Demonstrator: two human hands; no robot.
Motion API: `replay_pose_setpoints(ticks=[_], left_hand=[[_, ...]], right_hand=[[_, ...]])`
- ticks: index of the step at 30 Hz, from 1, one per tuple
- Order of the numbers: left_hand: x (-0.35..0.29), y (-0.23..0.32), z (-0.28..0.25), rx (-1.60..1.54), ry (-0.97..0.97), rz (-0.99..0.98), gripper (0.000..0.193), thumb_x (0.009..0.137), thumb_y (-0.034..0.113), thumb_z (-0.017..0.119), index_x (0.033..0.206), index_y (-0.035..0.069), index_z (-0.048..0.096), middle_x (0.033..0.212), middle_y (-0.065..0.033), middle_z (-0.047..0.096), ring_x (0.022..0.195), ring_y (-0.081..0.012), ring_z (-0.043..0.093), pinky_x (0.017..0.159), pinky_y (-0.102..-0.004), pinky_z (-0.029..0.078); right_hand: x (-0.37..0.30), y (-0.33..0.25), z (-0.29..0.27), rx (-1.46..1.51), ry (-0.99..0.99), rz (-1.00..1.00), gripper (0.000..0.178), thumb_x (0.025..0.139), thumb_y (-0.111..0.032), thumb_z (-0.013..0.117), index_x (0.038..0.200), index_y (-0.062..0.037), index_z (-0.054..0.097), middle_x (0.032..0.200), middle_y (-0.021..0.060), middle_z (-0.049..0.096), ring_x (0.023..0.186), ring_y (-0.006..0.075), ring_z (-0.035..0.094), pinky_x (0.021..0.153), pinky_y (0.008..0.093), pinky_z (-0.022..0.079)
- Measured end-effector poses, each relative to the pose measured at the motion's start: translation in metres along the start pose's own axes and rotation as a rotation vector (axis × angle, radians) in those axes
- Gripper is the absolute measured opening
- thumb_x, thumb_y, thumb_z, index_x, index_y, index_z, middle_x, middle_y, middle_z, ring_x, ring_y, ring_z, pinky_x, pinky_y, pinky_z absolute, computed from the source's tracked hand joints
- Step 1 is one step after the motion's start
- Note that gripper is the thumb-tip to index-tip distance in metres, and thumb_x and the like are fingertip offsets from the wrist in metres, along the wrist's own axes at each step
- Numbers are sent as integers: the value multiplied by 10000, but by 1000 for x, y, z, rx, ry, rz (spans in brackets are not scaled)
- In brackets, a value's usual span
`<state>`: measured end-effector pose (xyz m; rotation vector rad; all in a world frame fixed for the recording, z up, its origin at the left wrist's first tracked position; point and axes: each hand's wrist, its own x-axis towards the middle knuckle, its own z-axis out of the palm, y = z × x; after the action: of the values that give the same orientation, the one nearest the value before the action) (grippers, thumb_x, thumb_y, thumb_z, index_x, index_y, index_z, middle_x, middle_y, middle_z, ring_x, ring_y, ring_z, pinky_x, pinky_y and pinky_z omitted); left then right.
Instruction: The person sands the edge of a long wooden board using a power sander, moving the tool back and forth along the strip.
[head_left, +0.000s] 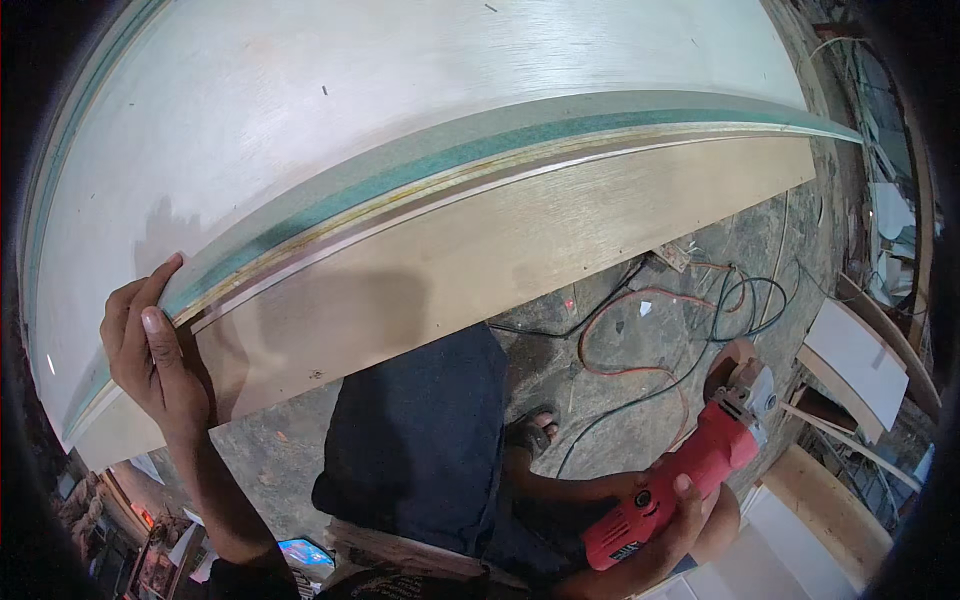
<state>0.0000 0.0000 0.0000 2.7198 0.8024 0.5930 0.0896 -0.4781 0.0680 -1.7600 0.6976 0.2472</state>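
Note:
My left hand (158, 350) grips the near end of a long curved strip (400, 180), banded grey, green and cream, with the fingers over its far side and the thumb on the near side. The strip curves along the edge of a large white panel (420, 60). Below it runs a pale plywood board (560, 210). On the right, my right hand (690, 520) is wrapped round the body of a red angle grinder (670, 475). The brown disc (729, 365) of the grinder points up and away from me, apart from the panel and strip.
Orange and dark cables (625, 370) loop over the concrete floor (590, 420). White-faced offcuts (850, 355) and boards lie at the right. My dark-clothed leg (420, 430) and sandalled foot (540, 428) are below the board. A lit phone-like screen (305, 553) is near the lower left.

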Motion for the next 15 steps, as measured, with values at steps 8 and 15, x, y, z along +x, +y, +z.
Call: replay_pose_setpoints(ticks=[8,15], left_hand=[[12,19,-10,45,10,66,472,1116,324,430,1152,29,797,1051,-165,719,1045,-310,636,986,-433,434],[-10,-4,6,109,34,94,303,1049,270,564,1229,121,757,1161,-148,703,1150,-356,616,1035,-496,431]], right_hand=[[6,6,5,10,27,-55,751,750,-350,862,1274,57,509,956,155,668,773,262,681,703,363,572],[31,3,17,115,-46,-161,430,891,-263,799,1142,24,601,927,124,684,721,233,672,685,355,547]])
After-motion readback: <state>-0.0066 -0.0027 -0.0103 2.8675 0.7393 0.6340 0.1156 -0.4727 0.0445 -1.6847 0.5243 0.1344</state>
